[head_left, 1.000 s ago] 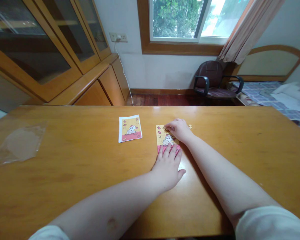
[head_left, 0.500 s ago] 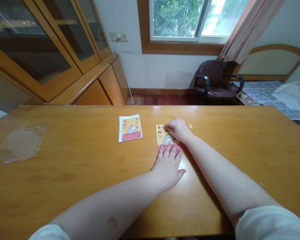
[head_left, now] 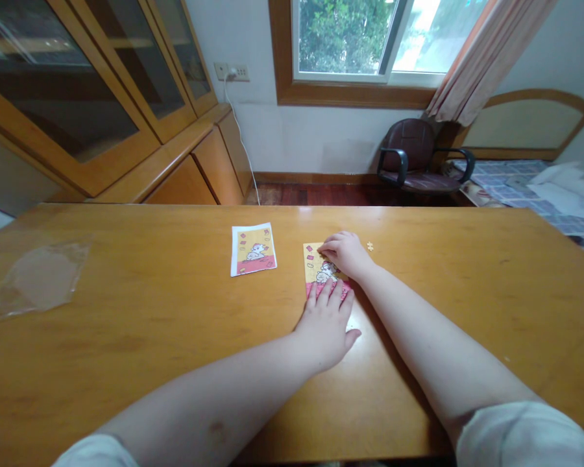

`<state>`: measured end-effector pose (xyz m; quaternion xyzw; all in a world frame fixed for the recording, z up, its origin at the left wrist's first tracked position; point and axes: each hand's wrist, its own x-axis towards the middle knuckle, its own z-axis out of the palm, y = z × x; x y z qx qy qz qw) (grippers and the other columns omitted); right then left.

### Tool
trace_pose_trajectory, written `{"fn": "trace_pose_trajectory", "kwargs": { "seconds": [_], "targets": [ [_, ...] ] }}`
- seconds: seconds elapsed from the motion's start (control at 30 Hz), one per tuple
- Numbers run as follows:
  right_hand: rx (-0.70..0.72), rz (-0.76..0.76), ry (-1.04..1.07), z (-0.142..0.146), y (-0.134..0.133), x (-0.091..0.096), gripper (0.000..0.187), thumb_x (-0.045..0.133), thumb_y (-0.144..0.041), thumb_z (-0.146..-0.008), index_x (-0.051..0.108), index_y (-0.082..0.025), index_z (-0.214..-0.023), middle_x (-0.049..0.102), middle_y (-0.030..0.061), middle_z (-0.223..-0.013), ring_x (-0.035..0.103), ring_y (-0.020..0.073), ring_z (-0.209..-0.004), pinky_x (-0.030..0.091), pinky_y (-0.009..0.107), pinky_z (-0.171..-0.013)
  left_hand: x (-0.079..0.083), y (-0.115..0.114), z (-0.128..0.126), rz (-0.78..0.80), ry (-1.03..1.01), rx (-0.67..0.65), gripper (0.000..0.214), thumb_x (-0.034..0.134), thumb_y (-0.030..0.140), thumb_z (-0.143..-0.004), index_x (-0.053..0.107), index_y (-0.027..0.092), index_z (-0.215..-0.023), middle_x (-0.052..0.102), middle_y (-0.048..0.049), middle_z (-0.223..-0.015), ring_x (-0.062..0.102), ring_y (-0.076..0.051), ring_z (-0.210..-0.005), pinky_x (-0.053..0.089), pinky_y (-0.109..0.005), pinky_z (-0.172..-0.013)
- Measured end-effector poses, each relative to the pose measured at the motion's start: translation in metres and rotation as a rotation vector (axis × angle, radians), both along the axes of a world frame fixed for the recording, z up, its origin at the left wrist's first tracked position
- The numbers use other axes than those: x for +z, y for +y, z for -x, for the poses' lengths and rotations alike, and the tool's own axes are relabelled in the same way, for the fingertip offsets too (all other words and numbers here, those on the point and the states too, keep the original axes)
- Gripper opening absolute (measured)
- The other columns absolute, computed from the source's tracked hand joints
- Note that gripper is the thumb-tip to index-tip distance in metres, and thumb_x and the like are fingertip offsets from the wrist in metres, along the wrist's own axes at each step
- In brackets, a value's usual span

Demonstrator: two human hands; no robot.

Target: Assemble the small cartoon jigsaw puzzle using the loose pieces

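Observation:
A jigsaw puzzle (head_left: 311, 266) with a white cartoon animal on yellow and pink lies on the table. My left hand (head_left: 324, 331) rests flat on its pink lower edge, fingers spread. Over the upper right of the puzzle, my right hand (head_left: 345, 253) has its fingers pinched on a small puzzle piece, mostly hidden by them. That hand also covers the puzzle's top right part. One loose yellowish puzzle piece (head_left: 370, 246) lies just right of my right hand. To the left is a white-edged picture card (head_left: 254, 250) with the same design.
A clear plastic bag (head_left: 43, 279) lies at the left of the wooden table (head_left: 150, 324). Beyond the far edge stand a glass-doored cabinet (head_left: 126, 149) on the left and an armchair (head_left: 411, 152) on the right. A bed (head_left: 511, 181) is at far right.
My right hand has barely shifted over the puzzle, its fingertips still pinched. My left hand stays pressed on the lower edge.

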<state>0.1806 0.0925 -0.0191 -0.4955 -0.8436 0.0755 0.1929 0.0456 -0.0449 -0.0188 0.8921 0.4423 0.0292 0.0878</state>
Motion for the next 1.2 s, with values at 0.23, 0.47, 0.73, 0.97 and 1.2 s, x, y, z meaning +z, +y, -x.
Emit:
{"fn": "trace_pose_trajectory", "kwargs": {
  "seconds": [0.23,0.47,0.73,0.97,1.2],
  "targets": [
    [0.001,-0.005,-0.001,0.0008,-0.0019,0.0014,0.019,0.057,-0.027,-0.086,0.075,-0.024,-0.088,0.071,0.0052,-0.094,0.056,0.0200,-0.090,0.035,0.034,-0.086,-0.0007,-0.0002,0.0003,0.006,-0.012,0.002,0.071,0.029,0.058,-0.090,0.028,0.014,-0.145,0.027,-0.0141,-0.152,0.016,-0.034,-0.141,0.012,-0.055,-0.113],
    [-0.061,-0.026,-0.003,-0.0016,-0.0005,0.0010,0.021,0.056,-0.033,-0.086,0.074,-0.022,-0.090,0.070,0.0070,-0.094,0.056,0.0210,-0.088,0.037,0.034,-0.082,0.0009,0.0005,0.0012,0.009,0.004,-0.003,0.071,0.028,0.058,-0.090,0.028,0.014,-0.146,0.026,-0.0139,-0.153,0.015,-0.034,-0.141,0.012,-0.055,-0.113],
    [-0.059,-0.014,-0.019,-0.0037,-0.0008,0.0011,0.020,0.057,-0.033,-0.085,0.074,-0.024,-0.092,0.068,0.0070,-0.094,0.054,0.0212,-0.089,0.037,0.034,-0.083,0.0012,0.0001,0.0006,0.015,0.002,-0.003,0.071,0.029,0.058,-0.090,0.028,0.015,-0.146,0.026,-0.0137,-0.153,0.015,-0.034,-0.141,0.012,-0.055,-0.113],
    [-0.058,-0.003,-0.034,-0.0008,-0.0023,0.0018,0.020,0.060,-0.036,-0.084,0.074,-0.024,-0.092,0.068,0.0071,-0.094,0.054,0.0209,-0.089,0.037,0.034,-0.082,0.0005,-0.0002,0.0004,-0.003,0.012,0.002,0.072,0.030,0.058,-0.089,0.026,0.015,-0.146,0.028,-0.0136,-0.152,0.015,-0.033,-0.141,0.012,-0.055,-0.113],
    [-0.059,-0.015,-0.046,-0.0009,-0.0015,0.0002,0.021,0.059,-0.037,-0.085,0.074,-0.024,-0.093,0.068,0.0066,-0.095,0.055,0.0214,-0.089,0.037,0.034,-0.082,-0.0007,-0.0004,0.0006,-0.012,-0.001,0.003,0.071,0.028,0.059,-0.090,0.028,0.015,-0.145,0.027,-0.0133,-0.152,0.016,-0.033,-0.141,0.011,-0.055,-0.113]
  ]
}}
